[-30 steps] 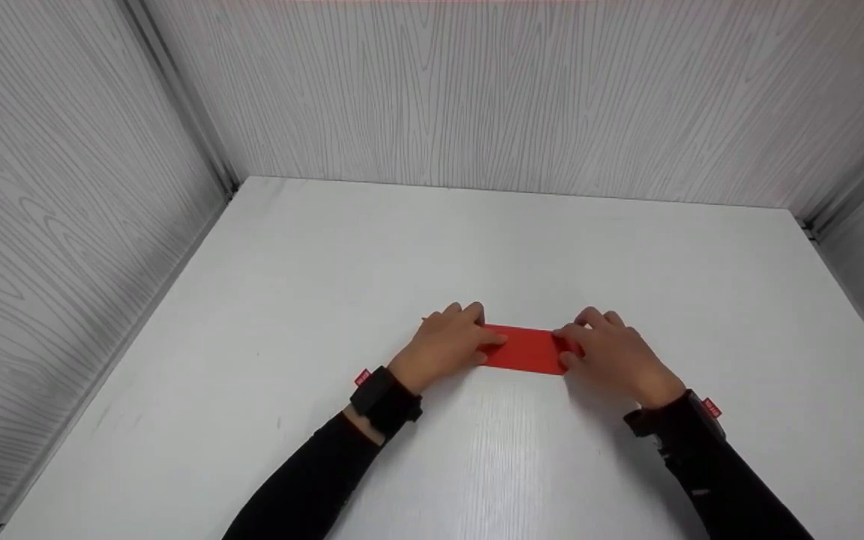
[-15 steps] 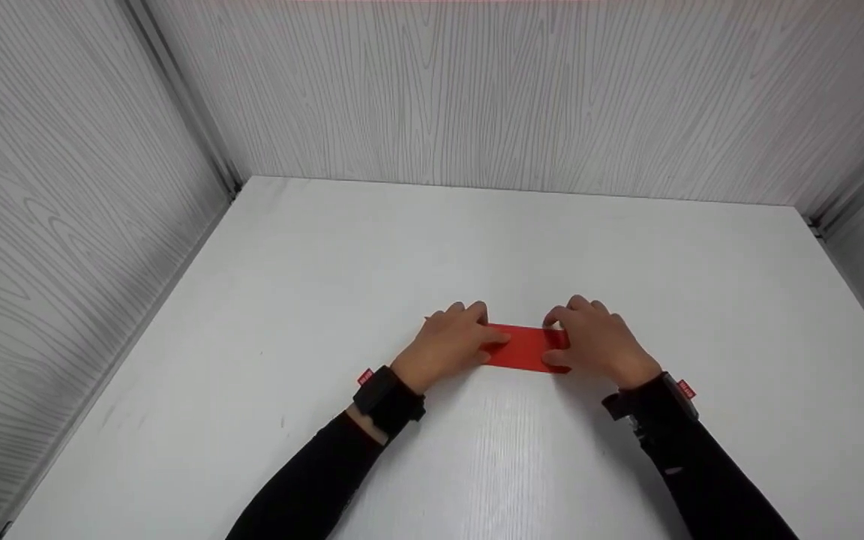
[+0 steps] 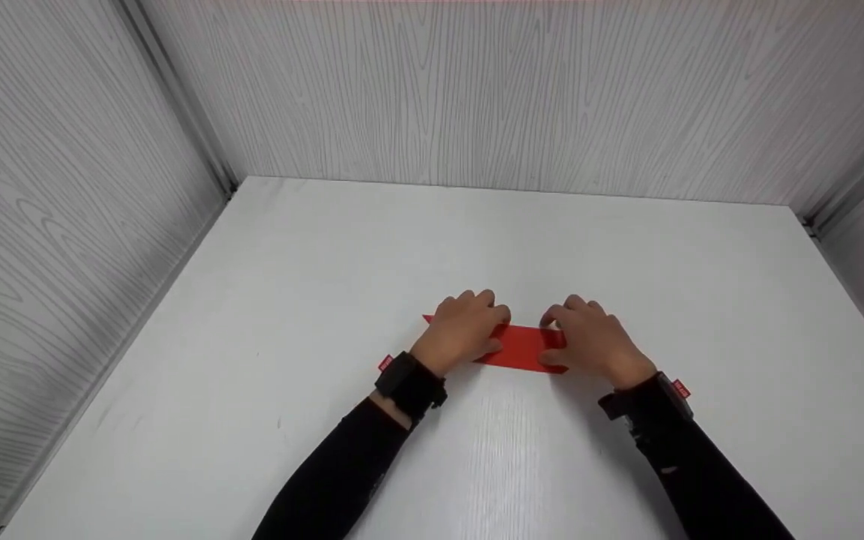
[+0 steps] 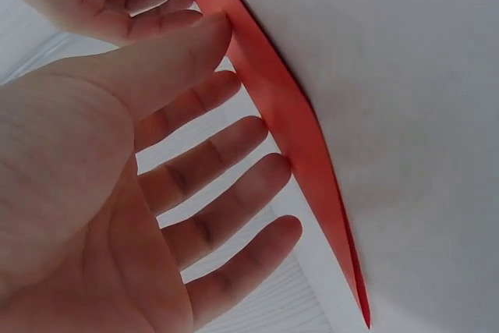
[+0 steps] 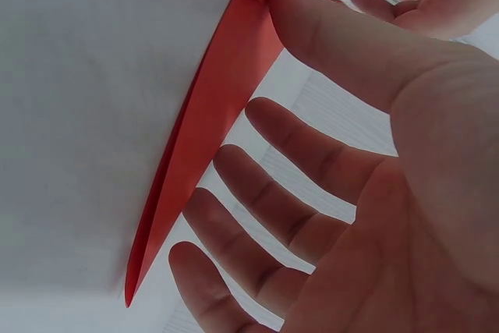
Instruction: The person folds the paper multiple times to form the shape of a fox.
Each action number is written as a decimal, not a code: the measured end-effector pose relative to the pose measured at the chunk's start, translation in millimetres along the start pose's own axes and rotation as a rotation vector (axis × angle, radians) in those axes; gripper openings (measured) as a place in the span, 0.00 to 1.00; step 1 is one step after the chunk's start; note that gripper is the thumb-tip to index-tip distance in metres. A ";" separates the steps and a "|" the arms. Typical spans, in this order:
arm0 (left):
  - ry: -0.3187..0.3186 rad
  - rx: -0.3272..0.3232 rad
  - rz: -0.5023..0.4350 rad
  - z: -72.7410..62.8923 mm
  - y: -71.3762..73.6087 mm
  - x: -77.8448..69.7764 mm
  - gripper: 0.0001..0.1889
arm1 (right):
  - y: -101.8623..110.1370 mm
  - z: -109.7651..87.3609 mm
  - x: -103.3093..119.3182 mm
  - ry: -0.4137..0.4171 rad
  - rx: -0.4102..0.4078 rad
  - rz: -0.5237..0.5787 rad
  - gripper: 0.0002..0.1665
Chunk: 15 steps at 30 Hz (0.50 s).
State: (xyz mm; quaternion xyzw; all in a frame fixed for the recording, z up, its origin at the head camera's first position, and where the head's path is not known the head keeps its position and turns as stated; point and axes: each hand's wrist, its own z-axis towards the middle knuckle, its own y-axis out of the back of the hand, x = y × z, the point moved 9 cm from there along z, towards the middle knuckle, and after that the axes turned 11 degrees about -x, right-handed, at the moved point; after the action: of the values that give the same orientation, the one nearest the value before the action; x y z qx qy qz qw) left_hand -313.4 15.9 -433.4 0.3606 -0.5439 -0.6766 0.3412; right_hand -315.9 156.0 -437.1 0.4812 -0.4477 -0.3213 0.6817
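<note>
A red folded paper strip [image 3: 520, 347] lies crosswise on the white table, its pointed left tip showing past the left hand. My left hand [image 3: 463, 334] holds its left part, thumb at the near side and bent fingers by the far edge. The right hand [image 3: 589, 341] curves over the right end in the same way. In the left wrist view, the paper [image 4: 292, 122] tapers to a point and the thumb touches it. Layers of the paper [image 5: 210, 107] stand slightly apart in the right wrist view, and a small folded flap shows by the thumb. Both hands cover parts of the strip.
The white tabletop [image 3: 357, 247] meets a grey wood-grain panel [image 3: 432, 90] at the back. Similar side panels [image 3: 49, 225] border it at left and right. Black bands with red tags circle both wrists, above black sleeves.
The right hand has moved left over the strip's right end. My left hand has slid right along the paper, its index finger now bent at the far edge, uncovering more of the left tip.
</note>
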 end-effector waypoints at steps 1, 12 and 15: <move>0.002 -0.003 0.006 2.3 -0.9 -0.8 0.18 | -0.3 0.1 -0.2 0.000 -0.002 -0.004 0.25; 0.033 0.009 0.012 12.4 -6.1 -7.1 0.16 | -0.4 1.4 -0.4 0.009 0.002 -0.004 0.25; 0.033 0.009 -0.010 12.1 -5.7 -7.4 0.17 | 0.0 1.1 -1.4 0.017 -0.001 -0.016 0.25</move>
State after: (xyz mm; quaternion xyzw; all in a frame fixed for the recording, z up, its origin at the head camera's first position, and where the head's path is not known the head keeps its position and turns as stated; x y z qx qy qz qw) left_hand -320.5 29.2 -436.4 0.3761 -0.5395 -0.6697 0.3450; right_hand -317.5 156.8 -437.4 0.4872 -0.4380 -0.3227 0.6831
